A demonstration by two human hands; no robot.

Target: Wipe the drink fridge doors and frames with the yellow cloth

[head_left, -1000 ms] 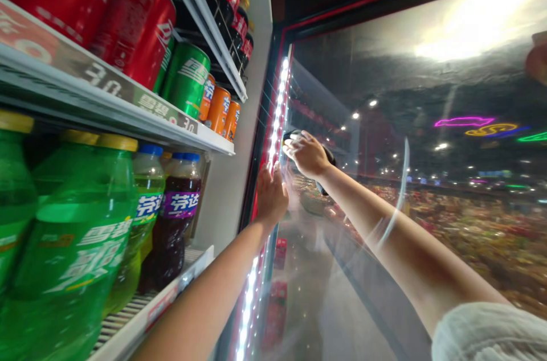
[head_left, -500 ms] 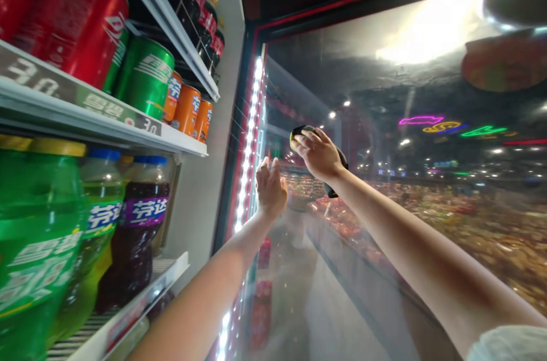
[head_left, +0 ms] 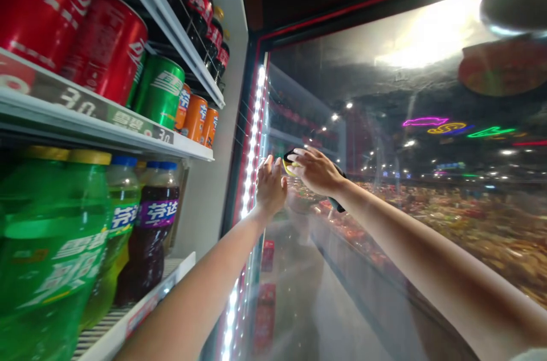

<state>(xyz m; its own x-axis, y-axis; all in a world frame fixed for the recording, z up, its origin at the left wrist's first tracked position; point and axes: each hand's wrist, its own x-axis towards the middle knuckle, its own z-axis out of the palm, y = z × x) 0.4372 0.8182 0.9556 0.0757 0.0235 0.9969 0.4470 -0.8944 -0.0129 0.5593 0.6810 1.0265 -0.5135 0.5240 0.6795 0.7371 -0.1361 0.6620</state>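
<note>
Head view: the right hand [head_left: 316,170] reaches up to the glass door [head_left: 307,270], its fingers gently curved and close together over a dark pad [head_left: 337,205] with a yellow edge. The pad lies under these fingers, between them and the glass; its yellow edge shows just beyond the fingertips, and its dark lower end sticks out below the wrist. How tightly the fingers grip it cannot be told.

Just left of those fingertips, the left hand [head_left: 271,184] is open and holds nothing that shows, its fingers extended upward, slightly spread, with the thumb apart on the right. Whether its palm presses on the glass cannot be told. Immediately left of its fingers runs a lit LED strip [head_left: 252,156], slanting down beside the door's edge.

Farther left of both hands' fingers, and well apart from them, stand the cooler shelves. The middle shelf holds red cans [head_left: 111,45], a green can [head_left: 160,93] and small orange cans [head_left: 196,119]; dark bottles [head_left: 200,5] stand above, green bottles [head_left: 64,236] and a purple-labelled bottle [head_left: 156,216] below. Right of the right fingers, coloured neon shapes [head_left: 447,127] show in the glass.
</note>
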